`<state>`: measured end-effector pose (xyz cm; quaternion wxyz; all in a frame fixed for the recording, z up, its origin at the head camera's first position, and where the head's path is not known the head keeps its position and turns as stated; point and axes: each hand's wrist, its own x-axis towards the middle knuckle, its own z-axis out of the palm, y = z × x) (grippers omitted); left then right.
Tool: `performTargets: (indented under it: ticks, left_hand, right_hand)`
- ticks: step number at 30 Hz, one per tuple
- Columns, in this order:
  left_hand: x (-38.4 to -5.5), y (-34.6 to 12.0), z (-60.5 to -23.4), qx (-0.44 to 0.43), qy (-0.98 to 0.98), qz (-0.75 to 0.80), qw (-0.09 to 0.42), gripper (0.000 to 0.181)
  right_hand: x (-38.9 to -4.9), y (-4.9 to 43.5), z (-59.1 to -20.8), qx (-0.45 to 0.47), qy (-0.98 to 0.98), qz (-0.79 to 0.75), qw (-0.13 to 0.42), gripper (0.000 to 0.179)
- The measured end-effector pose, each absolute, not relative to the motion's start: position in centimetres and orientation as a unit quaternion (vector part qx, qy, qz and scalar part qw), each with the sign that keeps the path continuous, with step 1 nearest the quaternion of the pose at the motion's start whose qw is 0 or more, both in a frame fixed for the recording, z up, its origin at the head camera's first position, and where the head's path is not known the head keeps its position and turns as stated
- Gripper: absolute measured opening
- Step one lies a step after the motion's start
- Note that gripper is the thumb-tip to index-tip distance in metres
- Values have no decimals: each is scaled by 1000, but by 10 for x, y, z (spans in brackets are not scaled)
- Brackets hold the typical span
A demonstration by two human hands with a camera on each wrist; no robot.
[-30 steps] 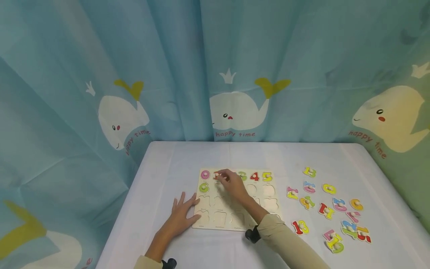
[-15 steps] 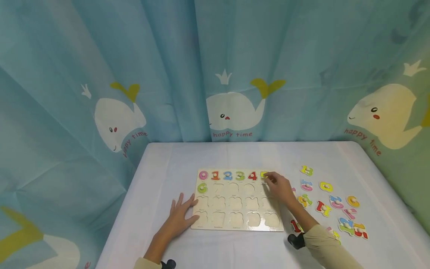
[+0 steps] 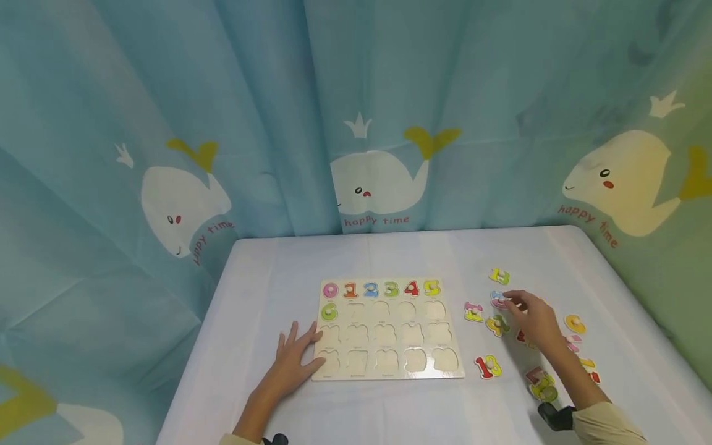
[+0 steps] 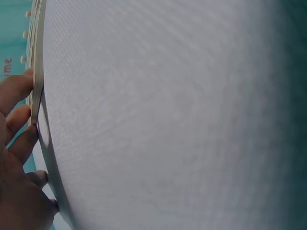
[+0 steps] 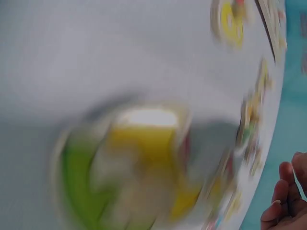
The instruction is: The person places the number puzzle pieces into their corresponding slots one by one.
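Observation:
A wooden number puzzle board (image 3: 389, 377) lies on the white table, with knobbed numbers 0 to 5 along its top row and a green 6 (image 3: 329, 311) below the 0. My left hand (image 3: 290, 364) rests at the board's left edge, fingers spread and touching it; the left wrist view shows the fingertips along that edge. My right hand (image 3: 536, 321) is over the loose number pieces on the right, its thumb and fingertips right at a blue-and-pink number piece (image 3: 497, 300). In the right wrist view the fingers (image 5: 283, 191) are loosely bent, with nothing visible between them.
Around the right hand lie a 13 piece (image 3: 499, 276), a pink-and-yellow piece (image 3: 473, 312), a red-and-yellow 18 (image 3: 487, 367) and several others. A green-and-yellow piece (image 5: 144, 143) looms blurred beneath the right wrist. A blue whale-print curtain (image 3: 267, 185) hangs behind the table.
My right hand has moved from the 1 on the board, past the 5, to the loose pieces at right. The left hand stays at the board's edge. The head view has shifted slightly.

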<state>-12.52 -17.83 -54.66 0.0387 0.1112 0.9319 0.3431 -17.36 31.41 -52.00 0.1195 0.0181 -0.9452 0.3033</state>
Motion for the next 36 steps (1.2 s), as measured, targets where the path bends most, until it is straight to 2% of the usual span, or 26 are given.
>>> performTargets:
  ticks: [2, 8, 17, 23, 27, 30, 36]
  left_hand:
    - [-125, -178, -547, 110, 932, 343, 37, 49]
    - [-125, -178, -547, 109, 933, 341, 36, 50]
    - [-125, -178, -548, 110, 933, 342, 28, 50]
    - [-125, -178, -547, 112, 933, 342, 29, 50]
    - [-125, -179, -546, 109, 933, 341, 31, 50]
    - [-125, -179, -547, 106, 934, 340, 32, 50]
    - [-126, -179, -550, 106, 932, 345, 32, 50]
  right_hand:
    - [-167, 336, -524, -5, -947, 295, 123, 26]
    - [-137, 377, -519, -68, -955, 286, 50, 35]
    - [-124, 414, -535, -39, -951, 300, -58, 41]
    - [-120, 414, -540, -66, -952, 300, 7, 41]
    - [-123, 397, -533, -103, -942, 316, 53, 50]
    - [-130, 379, -527, -97, -937, 324, 82, 52]
    - [-144, 337, -526, -67, -929, 353, 93, 46]
